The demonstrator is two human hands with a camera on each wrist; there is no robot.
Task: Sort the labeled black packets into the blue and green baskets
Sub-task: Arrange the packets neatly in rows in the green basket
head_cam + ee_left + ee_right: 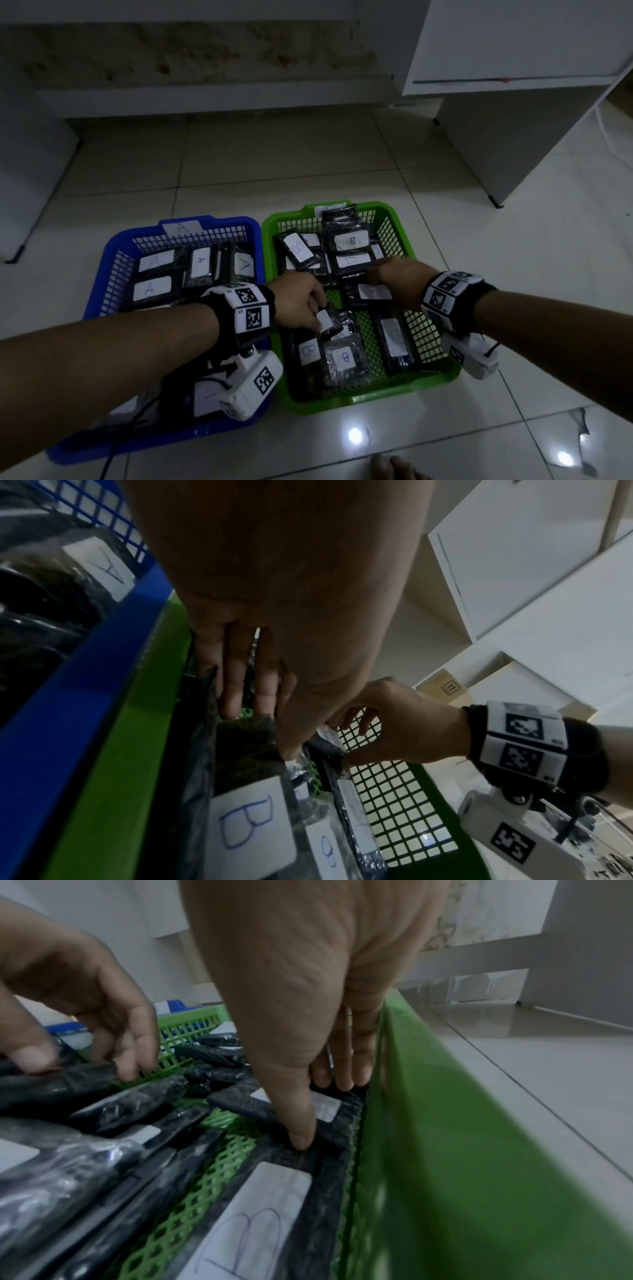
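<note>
The blue basket point(239, 222) on the left holds black packets labelled A point(200, 267). Beside it, the green basket point(376, 395) holds packets labelled B point(352, 241). Both hands are inside the green basket. My left hand point(318, 308) pinches one black packet point(329, 323) near the basket's middle, thumb on one edge and fingers on the other point(85, 1066). My right hand point(375, 277) grips another packet point(373, 294) by its ends, close to the right wall point(445, 1150); its thumb point(301, 1134) presses the near edge. Neither held label is readable.
Both baskets stand side by side on a glossy tiled floor point(513, 274). A white desk or cabinet point(513, 137) rises at the back right and white furniture point(27, 171) at the left. A bare foot point(394, 469) shows at the bottom edge.
</note>
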